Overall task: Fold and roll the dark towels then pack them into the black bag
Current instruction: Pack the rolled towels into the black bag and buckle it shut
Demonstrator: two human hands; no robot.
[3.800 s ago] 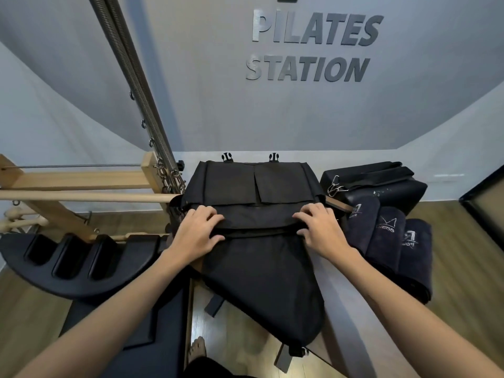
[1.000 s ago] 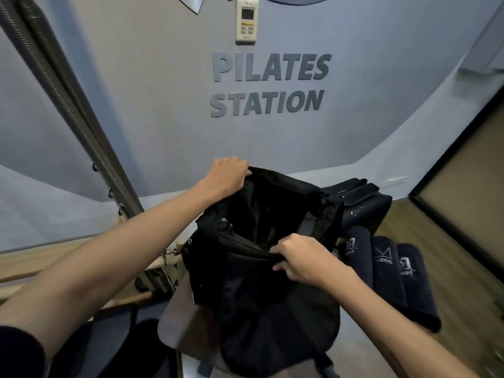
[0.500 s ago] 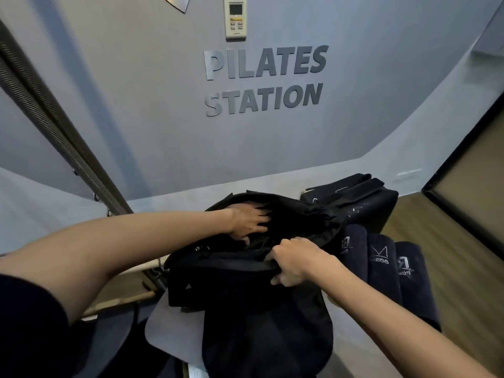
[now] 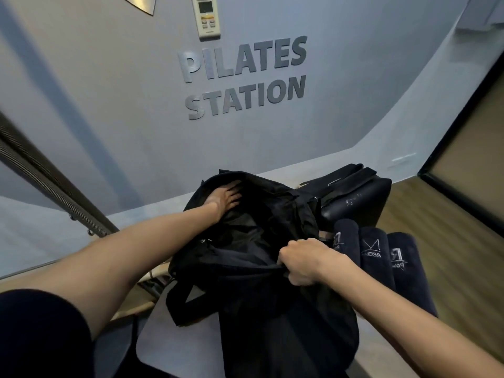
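A grey padded platform carries everything here. The black bag stands on it with its mouth open between the two hands, its lower part hanging over the near edge. Just right of the right hand three rolled dark towels lie side by side, touching, logos up. Beyond them, right of the left hand, sits a black padded box.

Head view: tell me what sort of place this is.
Most likely a Pilates studio. The wall lettering reads PILATES STATION, a long metal spring slants down at the left, and rolled dark towels with logos lie beside the black bag.
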